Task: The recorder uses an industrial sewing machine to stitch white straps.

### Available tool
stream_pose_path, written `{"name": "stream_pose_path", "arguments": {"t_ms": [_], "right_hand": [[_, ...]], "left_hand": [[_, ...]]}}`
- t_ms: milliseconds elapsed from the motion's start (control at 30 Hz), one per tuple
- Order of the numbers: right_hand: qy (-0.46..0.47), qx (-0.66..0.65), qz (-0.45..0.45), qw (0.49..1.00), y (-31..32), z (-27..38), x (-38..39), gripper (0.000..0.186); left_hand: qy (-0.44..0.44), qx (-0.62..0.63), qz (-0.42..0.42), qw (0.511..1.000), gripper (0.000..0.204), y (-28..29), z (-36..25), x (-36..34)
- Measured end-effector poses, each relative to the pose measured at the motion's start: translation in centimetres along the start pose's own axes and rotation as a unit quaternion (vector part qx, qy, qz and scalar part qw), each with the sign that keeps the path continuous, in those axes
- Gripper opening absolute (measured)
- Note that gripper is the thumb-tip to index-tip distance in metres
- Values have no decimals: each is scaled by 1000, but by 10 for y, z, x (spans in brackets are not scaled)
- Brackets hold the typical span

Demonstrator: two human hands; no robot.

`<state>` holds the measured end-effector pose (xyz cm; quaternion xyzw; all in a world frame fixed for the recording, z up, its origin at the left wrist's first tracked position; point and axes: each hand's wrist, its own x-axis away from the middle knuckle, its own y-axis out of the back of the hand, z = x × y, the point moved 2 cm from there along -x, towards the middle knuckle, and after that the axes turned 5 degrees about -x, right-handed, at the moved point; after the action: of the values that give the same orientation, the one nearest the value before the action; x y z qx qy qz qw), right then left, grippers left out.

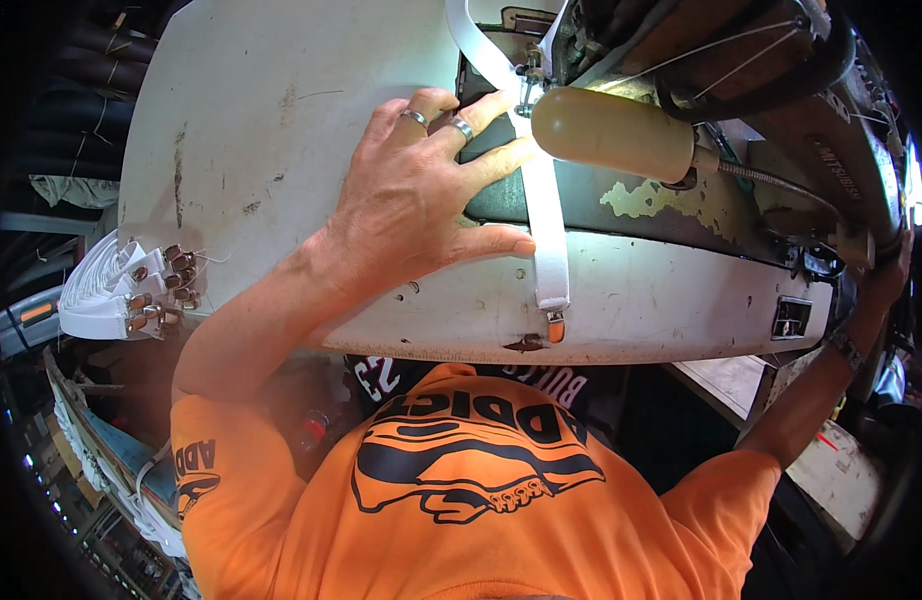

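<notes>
A white elastic strap (548, 220) runs under the presser foot (528, 82) of a sewing machine (771, 120). At its near end is a metal clip (555, 326), close to the table's front edge; beyond the foot the strap loops upward. My left hand (421, 180), with rings on two fingers, lies spread beside the needle area. Its fingertips and thumb touch the strap's left edge. Far to the right, my right hand (889, 268) reaches to the machine's right end, its fingers mostly hidden and dim.
A cream-coloured cylindrical lamp (611, 132) on a flexible metal neck hangs over the machine bed, right of the strap. On the white table (251, 110), a bundle of white straps (96, 290) with metal clips lies at the left edge. Dark rolls (91, 80) are stacked beyond.
</notes>
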<state>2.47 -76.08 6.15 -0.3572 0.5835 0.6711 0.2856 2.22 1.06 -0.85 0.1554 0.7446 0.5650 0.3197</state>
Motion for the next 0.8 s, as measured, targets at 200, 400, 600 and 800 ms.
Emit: {"name": "stream_pose_path", "arguments": {"t_ms": [200,400,600,800], "right_hand": [[60,71,-29,995,-8,51,9,49],[18,-32,-43,998,-32,157,-3,54],[-118,-187,-31,975,-20,154,-1,49],[-72,-59,-108,990,16,305,0,27]], "left_hand": [[-17,0,1,1000,61,5,0,-6],[-71,-11,-63,995,29,5,52,-44],[-107,21,-33,993,23,-5,66,-64],[54,47,17,997,29,12,27,-31]]}}
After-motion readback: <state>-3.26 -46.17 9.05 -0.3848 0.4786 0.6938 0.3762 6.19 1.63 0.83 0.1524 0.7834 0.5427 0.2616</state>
